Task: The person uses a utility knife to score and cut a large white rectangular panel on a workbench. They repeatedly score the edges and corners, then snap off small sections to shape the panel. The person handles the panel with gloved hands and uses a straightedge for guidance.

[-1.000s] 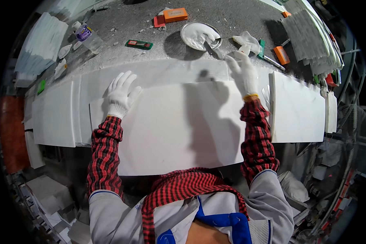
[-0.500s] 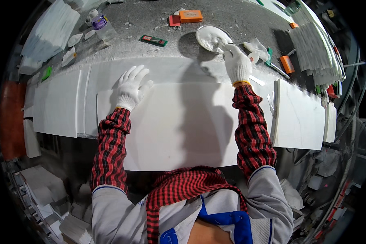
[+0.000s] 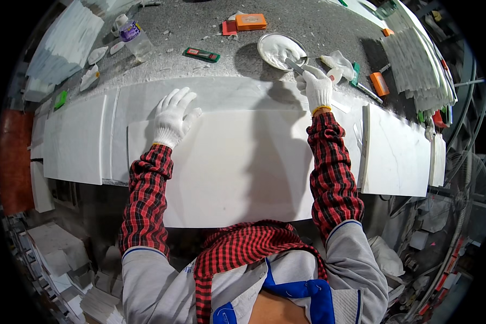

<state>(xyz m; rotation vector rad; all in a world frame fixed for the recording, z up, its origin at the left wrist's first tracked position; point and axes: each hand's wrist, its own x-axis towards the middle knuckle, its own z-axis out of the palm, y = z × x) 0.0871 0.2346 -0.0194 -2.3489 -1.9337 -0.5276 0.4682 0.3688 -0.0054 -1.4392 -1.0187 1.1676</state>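
Observation:
A large white slab (image 3: 216, 167) lies flat in front of me. My left hand (image 3: 173, 116), in a white knitted glove, rests at its far left corner with the fingers stretched out and apart. My right hand (image 3: 316, 89), gloved alike, is closed around a putty knife (image 3: 295, 66), whose grey blade points up and left. The blade's tip is at the near right rim of a round metal bowl (image 3: 262, 55) of white paste (image 3: 278, 49). The handle is hidden inside the glove.
White slabs flank mine on the left (image 3: 73, 140) and right (image 3: 397, 148). Thin sheets stand stacked at the far left (image 3: 65, 46) and far right (image 3: 418, 62). Across the grey table lie an orange box (image 3: 251, 22), a green-edged case (image 3: 202, 54), a plastic bottle (image 3: 137, 42) and a green-headed scraper (image 3: 362, 86).
My right hand has drawn back slightly from the bowl and turned, so the putty knife's blade now shows. The paste's surface looks different. My left hand stays in place.

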